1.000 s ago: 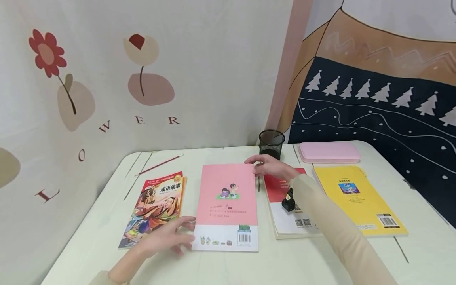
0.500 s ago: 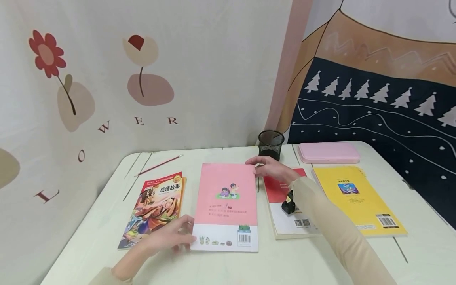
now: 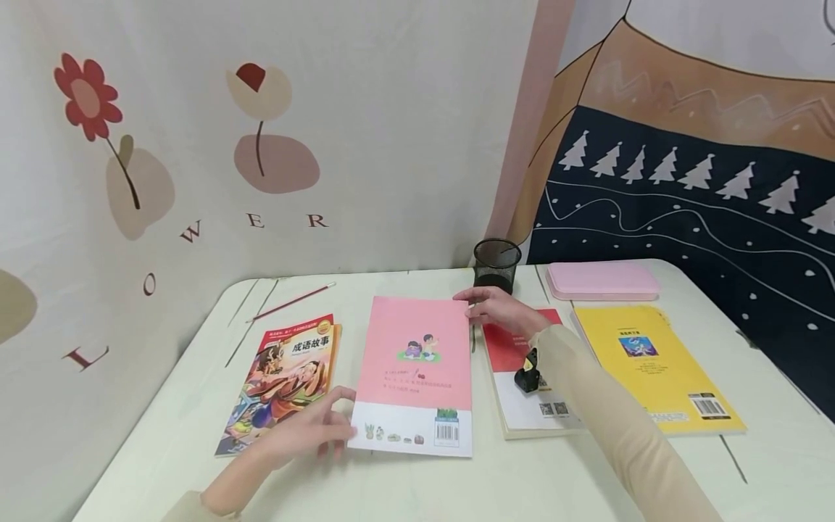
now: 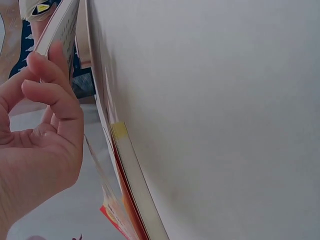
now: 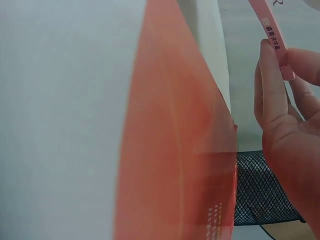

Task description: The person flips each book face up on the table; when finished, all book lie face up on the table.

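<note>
A pink and white book (image 3: 417,355), back cover up, is held slightly above the table between both hands. My left hand (image 3: 309,433) pinches its lower left edge; the left wrist view shows the fingers (image 4: 50,95) curled at the book's page edge (image 4: 60,30). At the upper right corner, my right hand (image 3: 499,308) pinches the book. Seen from the right wrist, thumb and fingers close on the pink spine (image 5: 272,37). Left of it lies a comic-style storybook (image 3: 287,384) on top of an orange-edged book. A red and white book (image 3: 522,399) lies partly under the right forearm.
A yellow book (image 3: 652,370) lies farther right, with a pink pencil case (image 3: 603,280) behind it. The black mesh pen cup (image 3: 496,264) stands close behind my right hand. A red pencil (image 3: 293,302) lies at the back left of the table (image 3: 176,406).
My left hand has come in from beside the pink book to grip its lower left edge. The book has risen slightly, its near edge moving up and away. The right hand keeps its corner.
</note>
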Demonstrator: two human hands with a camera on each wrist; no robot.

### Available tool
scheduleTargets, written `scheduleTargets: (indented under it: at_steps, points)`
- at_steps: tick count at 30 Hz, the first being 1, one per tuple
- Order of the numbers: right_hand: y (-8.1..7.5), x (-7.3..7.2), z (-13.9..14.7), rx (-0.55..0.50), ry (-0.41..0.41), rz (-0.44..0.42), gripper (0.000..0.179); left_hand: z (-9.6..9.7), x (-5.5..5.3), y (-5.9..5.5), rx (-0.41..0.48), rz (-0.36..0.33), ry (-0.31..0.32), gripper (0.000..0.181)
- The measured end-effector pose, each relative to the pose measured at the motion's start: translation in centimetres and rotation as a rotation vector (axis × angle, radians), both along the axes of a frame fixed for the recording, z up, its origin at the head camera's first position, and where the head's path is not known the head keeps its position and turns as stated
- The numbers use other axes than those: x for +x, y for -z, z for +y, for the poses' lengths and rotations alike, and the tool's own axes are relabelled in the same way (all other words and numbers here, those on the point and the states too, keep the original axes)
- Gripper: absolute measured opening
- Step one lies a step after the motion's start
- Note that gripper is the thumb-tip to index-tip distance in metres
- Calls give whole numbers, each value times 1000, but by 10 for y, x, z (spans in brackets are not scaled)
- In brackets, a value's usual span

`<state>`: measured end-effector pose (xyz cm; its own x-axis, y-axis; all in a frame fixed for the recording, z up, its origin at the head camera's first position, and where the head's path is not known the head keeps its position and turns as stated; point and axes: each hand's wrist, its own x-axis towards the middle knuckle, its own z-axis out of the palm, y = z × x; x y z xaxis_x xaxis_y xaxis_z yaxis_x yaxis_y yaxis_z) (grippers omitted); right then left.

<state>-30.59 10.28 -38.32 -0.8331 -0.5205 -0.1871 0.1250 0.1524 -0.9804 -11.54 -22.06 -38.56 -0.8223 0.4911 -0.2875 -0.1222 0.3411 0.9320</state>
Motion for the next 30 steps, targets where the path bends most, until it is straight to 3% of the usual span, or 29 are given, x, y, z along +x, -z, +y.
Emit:
scheduleTargets:
  at_steps: [11, 22, 30]
  points:
    - [-1, -6, 6, -115, 22, -62, 36, -1, -1, -1, 158, -28, -12, 48]
    - [-9, -5, 18, -233, 3, -54, 32, 1, -3, -1, 262, -50, -66, 52]
    - [-16, -1, 21, -336, -23, -5, 27, -3, -3, 2, 378, -115, 1, 52]
